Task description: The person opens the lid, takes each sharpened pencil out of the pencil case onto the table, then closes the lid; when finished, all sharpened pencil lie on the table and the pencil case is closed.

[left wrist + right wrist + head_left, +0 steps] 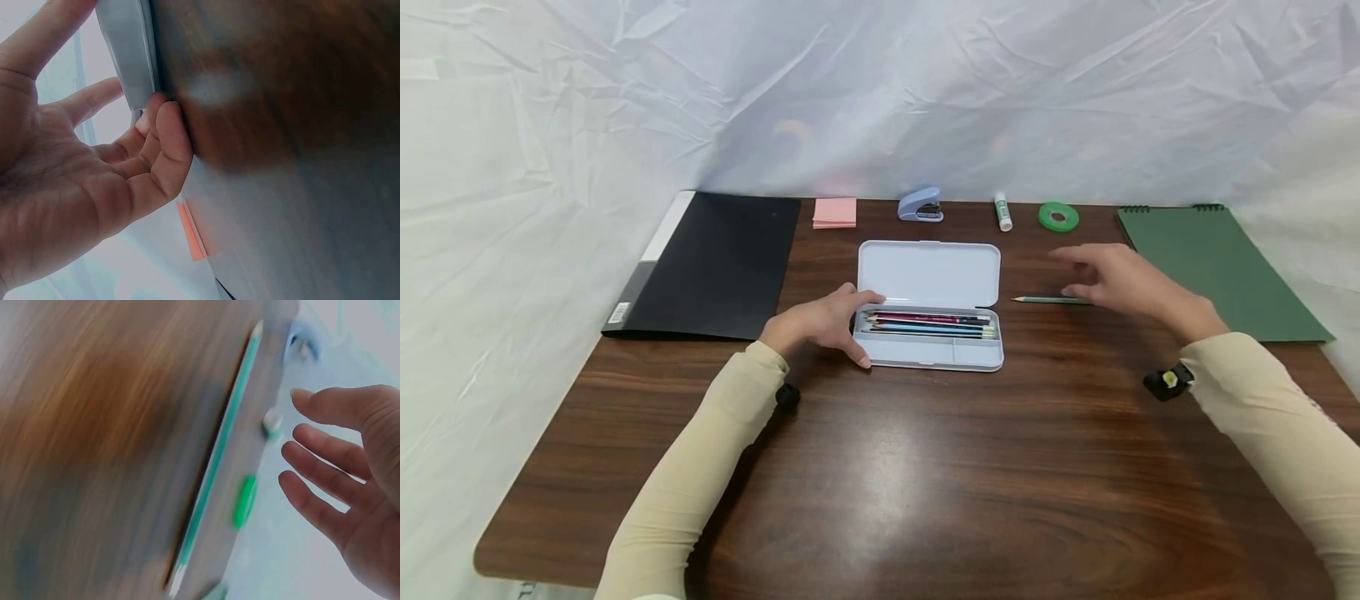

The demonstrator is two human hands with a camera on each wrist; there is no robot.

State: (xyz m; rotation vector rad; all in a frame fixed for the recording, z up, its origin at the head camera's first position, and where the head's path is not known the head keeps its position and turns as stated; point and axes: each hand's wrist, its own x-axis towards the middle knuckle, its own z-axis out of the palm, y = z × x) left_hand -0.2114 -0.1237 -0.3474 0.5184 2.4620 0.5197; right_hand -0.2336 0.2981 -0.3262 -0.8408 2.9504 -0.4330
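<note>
A white pencil case (928, 275) lies with its lid raised at the table's middle, several pencils (928, 326) in its long compartment. My left hand (829, 321) holds the case's left end, thumb at the front corner and index finger near the hinge. In the left wrist view, the other fingers curl beside the case (128, 50). To the right of the case, a green pencil (1045, 299) lies on the table. Just over its right part is my right hand (1120, 279); the right wrist view shows the fingers spread and apart from the pencil (219, 453).
Along the back stand pink sticky notes (834, 212), a light blue stapler (921, 205), a glue stick (1003, 212) and a roll of green tape (1058, 217). A black folder (722, 262) lies at left, a green spiral notebook (1225, 271) at right.
</note>
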